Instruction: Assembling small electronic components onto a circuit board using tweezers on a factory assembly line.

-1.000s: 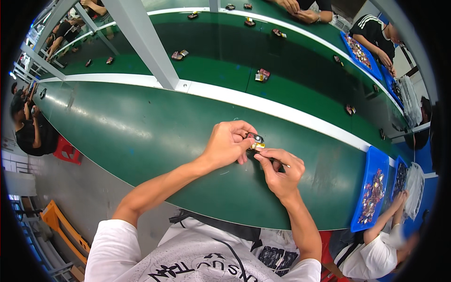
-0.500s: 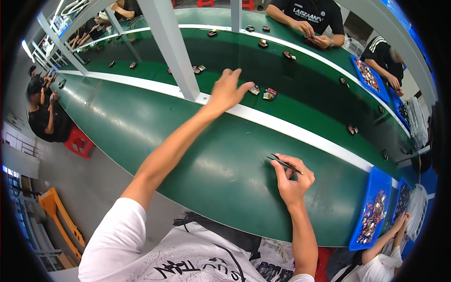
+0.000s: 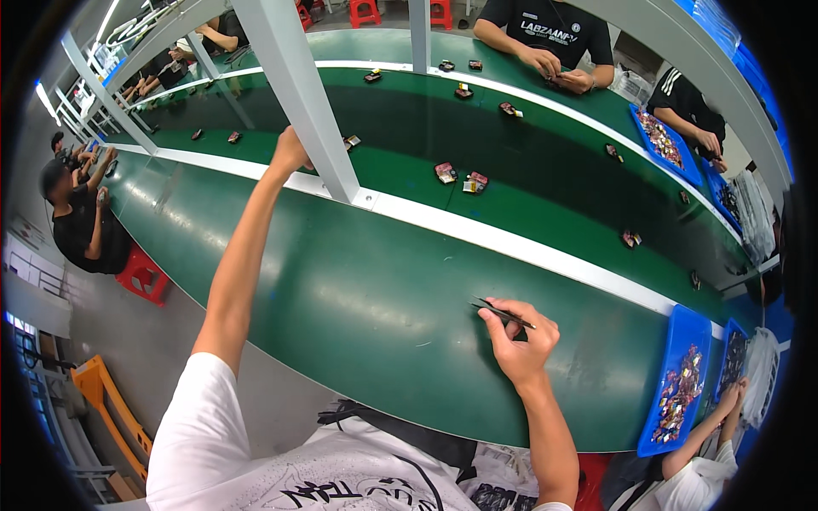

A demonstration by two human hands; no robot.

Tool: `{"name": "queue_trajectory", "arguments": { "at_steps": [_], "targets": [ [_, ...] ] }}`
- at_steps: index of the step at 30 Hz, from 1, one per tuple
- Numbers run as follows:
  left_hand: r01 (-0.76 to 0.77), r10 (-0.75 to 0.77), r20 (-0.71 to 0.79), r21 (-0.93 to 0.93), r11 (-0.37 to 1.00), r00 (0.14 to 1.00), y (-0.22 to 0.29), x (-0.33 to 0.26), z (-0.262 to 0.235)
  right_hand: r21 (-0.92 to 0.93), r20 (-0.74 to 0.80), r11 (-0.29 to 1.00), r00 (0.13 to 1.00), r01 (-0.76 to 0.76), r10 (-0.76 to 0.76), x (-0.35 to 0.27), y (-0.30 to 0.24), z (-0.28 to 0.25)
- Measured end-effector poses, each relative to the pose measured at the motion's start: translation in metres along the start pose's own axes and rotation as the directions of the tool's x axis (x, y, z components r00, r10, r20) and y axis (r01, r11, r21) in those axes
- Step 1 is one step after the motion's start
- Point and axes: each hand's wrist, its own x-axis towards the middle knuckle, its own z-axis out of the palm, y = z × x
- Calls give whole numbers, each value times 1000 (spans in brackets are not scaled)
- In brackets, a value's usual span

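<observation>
My left hand [image 3: 290,152] reaches over the white rail to the dark green belt, beside the grey upright post [image 3: 298,94]. Its fingers are hidden behind the post, so whether they hold anything cannot be seen. Just past the post lies a small black part with a pale label [image 3: 351,142]. Above the near green worktop [image 3: 383,307], my right hand [image 3: 526,351] is closed on dark tweezers [image 3: 511,318], their tips pointing left. Two small black-and-red parts [image 3: 446,173] [image 3: 475,182] with pale labels lie side by side on the belt.
Several similar small parts [image 3: 511,110] are spread along the belt. A blue tray [image 3: 653,417] of small pieces stands at the right end of the worktop; another blue tray [image 3: 637,119] is across the belt. Co-workers [image 3: 545,51] sit opposite, at far left and at lower right.
My left hand has moved left along the rail, from near the paired parts to behind the post. My right hand has shifted slightly left and down, still holding the tweezers.
</observation>
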Motion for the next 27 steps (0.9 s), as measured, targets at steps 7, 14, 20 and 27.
{"name": "queue_trajectory", "arguments": {
  "at_steps": [7, 14, 20, 27],
  "targets": [
    [140, -144, -7, -193, 971, 990, -94, 65, 6, 4, -38, 1000, 999, 0, 0, 6, 1, 5],
    [316, -282, 143, -435, 843, 949, -30, 39, 23, -28, -16, 999, 1000, -18, 18, 1, 2, -1],
    [268, -217, 157, -530, 805, 963, -75, 47, -16, 15, -7, 1000, 1000, -16, 16, 8, -3, 9],
    [202, -209, -206, -56, 978, 956, -29, -14, -56, 35, -3, 999, 999, -38, 38, 4, 0, 3]
  ]
}}
